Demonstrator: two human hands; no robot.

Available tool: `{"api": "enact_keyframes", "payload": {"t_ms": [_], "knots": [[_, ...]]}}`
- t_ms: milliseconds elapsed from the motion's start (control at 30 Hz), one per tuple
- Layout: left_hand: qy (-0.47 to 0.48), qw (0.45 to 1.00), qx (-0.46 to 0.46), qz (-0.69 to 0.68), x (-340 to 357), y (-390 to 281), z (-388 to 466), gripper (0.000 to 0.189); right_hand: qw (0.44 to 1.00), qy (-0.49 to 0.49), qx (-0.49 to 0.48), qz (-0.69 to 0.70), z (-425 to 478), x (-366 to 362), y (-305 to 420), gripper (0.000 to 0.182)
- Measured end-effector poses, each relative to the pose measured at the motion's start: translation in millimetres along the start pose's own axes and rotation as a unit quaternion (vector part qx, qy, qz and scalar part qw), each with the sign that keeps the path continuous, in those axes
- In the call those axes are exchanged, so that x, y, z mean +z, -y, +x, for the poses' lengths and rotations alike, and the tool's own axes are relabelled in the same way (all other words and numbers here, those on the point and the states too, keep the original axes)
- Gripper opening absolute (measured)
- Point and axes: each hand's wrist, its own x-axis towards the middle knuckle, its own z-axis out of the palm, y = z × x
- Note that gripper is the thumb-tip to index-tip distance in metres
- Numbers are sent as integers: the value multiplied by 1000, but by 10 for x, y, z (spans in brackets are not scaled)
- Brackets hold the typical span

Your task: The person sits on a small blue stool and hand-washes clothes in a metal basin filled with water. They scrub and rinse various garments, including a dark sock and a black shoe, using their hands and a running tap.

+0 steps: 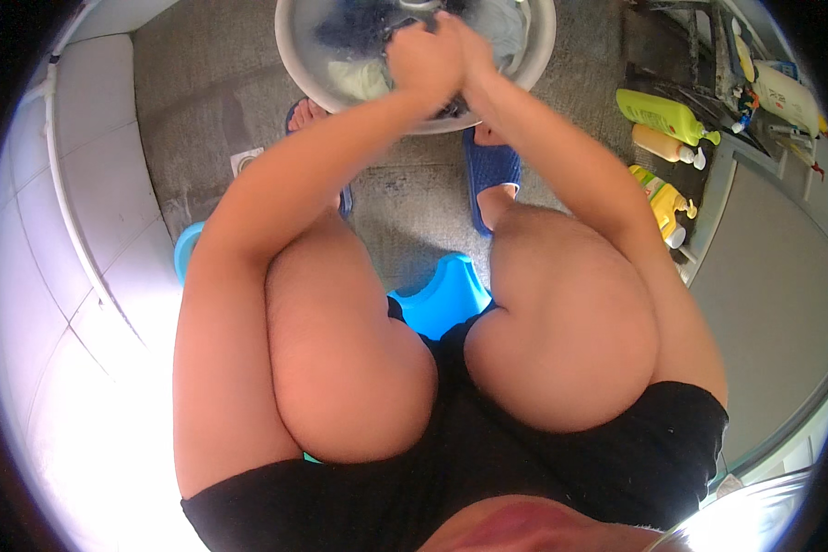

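Note:
At the top of the view, a round metal basin stands on the floor and holds water with clothes in it. My left hand and my right hand press together above its near side. Both are closed around a dark cloth, part of which hangs below them; their fingers are blurred and partly hidden. A navy cloth lies at the basin's far left. Closer to me is a pale yellowish cloth, and a light grey-blue cloth rests along the right side.
A blue plastic stool shows between my legs; a blue slipper is near the basin. To the right are a green bottle, a peach pump bottle, a yellow bottle and a rack. A floor drain lies left.

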Motion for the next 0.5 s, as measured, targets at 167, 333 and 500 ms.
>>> {"api": "enact_keyframes", "payload": {"t_ms": [167,333,500], "knots": [[17,999,-43,-12,-72,-188,-142,58,990,58,102,82,61,-37,78,40],[-21,999,-31,-7,-189,-318,84,60,981,128,69,129,116,-30,103,32],[7,998,31,53,-151,-350,-67,60,981,111,51,152,132,-76,24,33]]}}
